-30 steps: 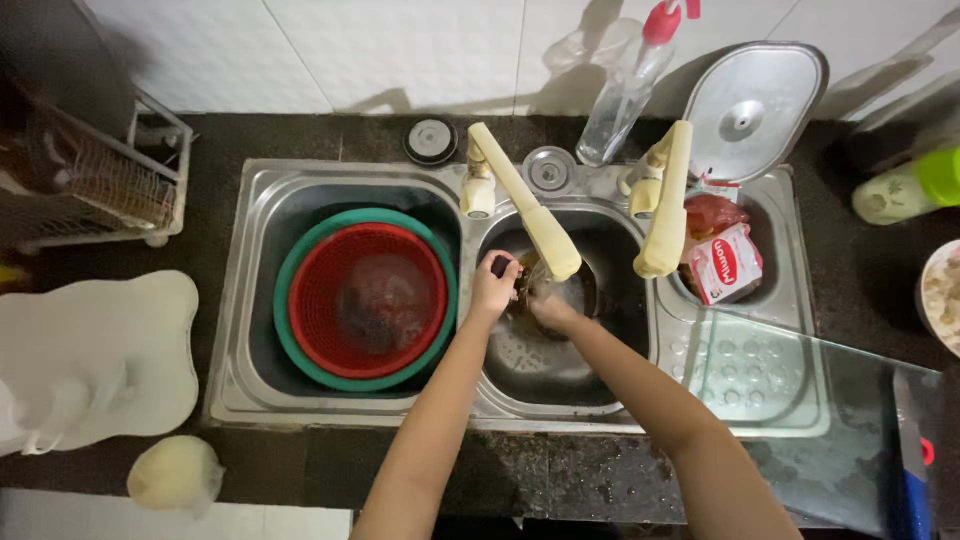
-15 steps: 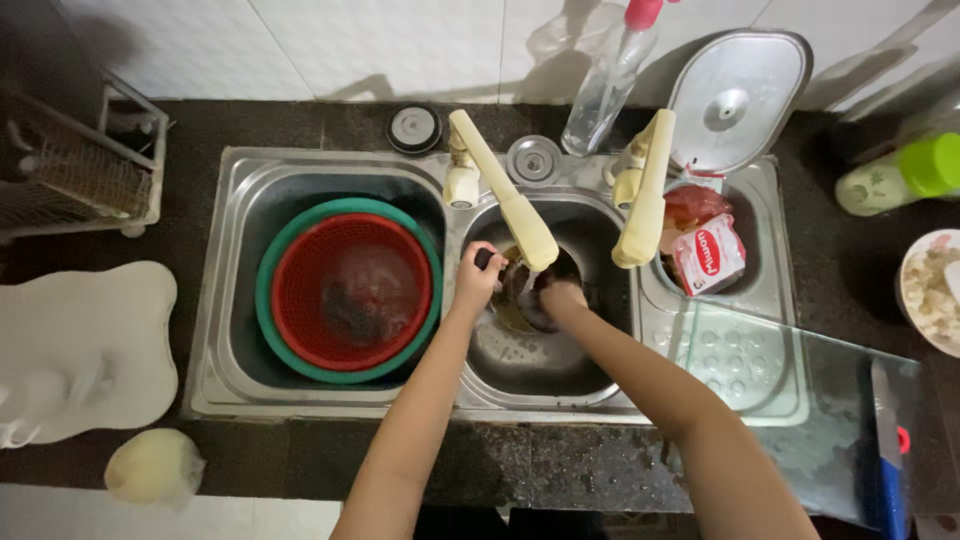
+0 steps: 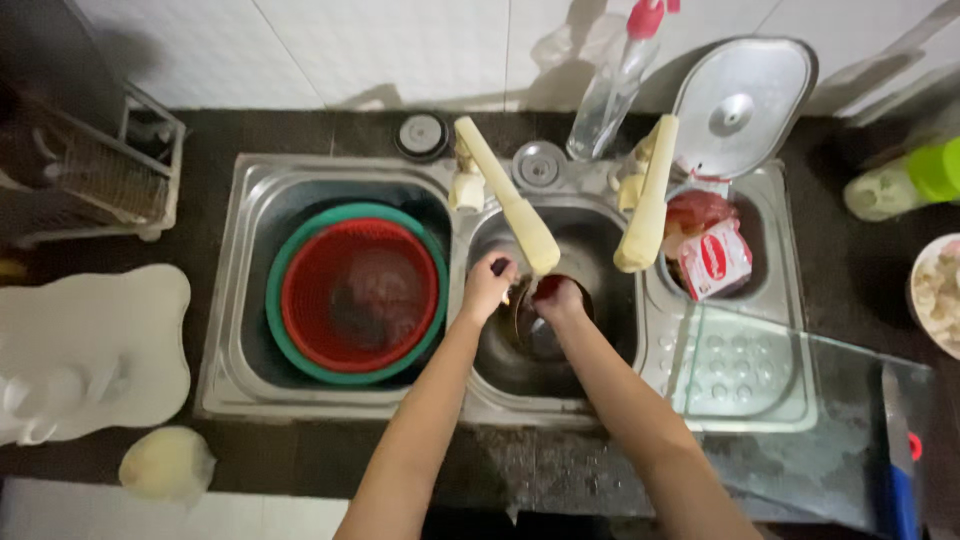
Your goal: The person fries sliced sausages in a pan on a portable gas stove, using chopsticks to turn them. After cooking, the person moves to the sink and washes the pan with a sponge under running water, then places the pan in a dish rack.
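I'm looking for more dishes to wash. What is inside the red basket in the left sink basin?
The red basket sits nested in a green basin. Only a dark, blurry patch shows at its bottom; what it is can't be told. Whatever lies under the basket is covered.

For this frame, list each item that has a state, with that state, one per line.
left hand: in the middle basin, gripping a small dark item
right hand: beside it, on the same item
tap: swung over the middle basin
red basket: nested in the green bowl
metal lid: propped against the wall

Dark counter (image 3: 300, 460) holds steel sink (image 3: 230, 300), wire rack (image 3: 100, 180), glass board (image 3: 800, 440)
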